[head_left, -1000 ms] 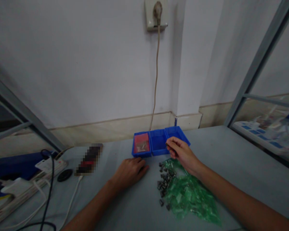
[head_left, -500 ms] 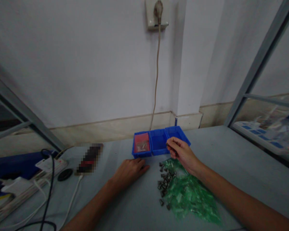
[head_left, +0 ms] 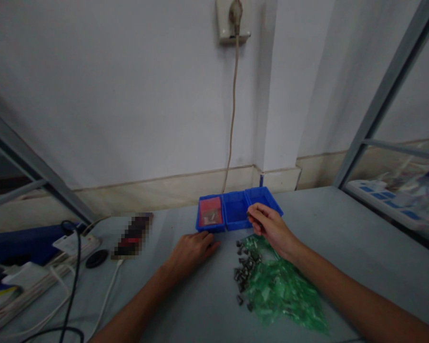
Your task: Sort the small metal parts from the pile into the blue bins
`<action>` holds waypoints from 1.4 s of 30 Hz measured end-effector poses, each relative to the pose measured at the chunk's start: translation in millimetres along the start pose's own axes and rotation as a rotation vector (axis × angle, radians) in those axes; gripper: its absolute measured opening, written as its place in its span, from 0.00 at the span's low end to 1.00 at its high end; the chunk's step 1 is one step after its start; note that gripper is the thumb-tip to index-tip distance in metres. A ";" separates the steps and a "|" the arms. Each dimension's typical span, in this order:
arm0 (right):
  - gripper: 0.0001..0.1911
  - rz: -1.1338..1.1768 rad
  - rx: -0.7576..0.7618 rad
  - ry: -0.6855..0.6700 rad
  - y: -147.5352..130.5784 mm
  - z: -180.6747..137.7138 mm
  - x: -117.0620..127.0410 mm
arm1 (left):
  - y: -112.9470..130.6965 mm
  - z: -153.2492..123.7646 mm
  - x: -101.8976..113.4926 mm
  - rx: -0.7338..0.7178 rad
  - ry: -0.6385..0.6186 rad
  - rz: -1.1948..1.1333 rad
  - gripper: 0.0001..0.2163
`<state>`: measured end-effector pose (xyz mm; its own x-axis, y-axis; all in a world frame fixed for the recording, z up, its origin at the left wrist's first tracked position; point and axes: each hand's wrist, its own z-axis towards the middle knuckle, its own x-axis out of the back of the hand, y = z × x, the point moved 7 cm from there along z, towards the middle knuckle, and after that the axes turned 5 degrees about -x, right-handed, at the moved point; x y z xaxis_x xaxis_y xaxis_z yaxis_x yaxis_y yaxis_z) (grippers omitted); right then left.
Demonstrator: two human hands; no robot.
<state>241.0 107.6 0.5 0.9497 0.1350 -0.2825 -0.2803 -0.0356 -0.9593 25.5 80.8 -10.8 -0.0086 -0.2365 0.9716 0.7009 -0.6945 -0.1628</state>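
Observation:
My left hand (head_left: 193, 248) lies on the table with its fingers out, their tips at the front edge of the left blue bin (head_left: 210, 229). That bin holds a red packet (head_left: 210, 206) with a clear part showing small pieces. My right hand (head_left: 266, 221) is closed in a pinch in front of the middle blue bin (head_left: 235, 205) and the right blue bin (head_left: 262, 194). Something small and dark shows at its fingertips, too small to name. Below it lie several small dark metal parts (head_left: 248, 267) beside a green plastic bag (head_left: 288, 295).
A pixelated phone-like object (head_left: 132, 237) with a white cable (head_left: 109, 295) lies at left, near a black round disc (head_left: 97, 258). Power strips (head_left: 39, 281) and cords fill the left edge. Metal frame posts stand on both sides; a wall is behind the bins.
My left hand has shifted slightly forward, its fingertips now at the left bin's front edge. My right hand stays in nearly the same place, still pinched.

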 end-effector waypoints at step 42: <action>0.18 0.210 -0.061 0.032 0.5 -2.9 -1.3 | 5.1 0.6 6.1 0.012 -0.040 -0.027 0.15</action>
<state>240.0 104.5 0.4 0.8754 0.0870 -0.4756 -0.4647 -0.1200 -0.8773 29.5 76.3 -5.6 0.0009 -0.1899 0.9818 0.7094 -0.6919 -0.1345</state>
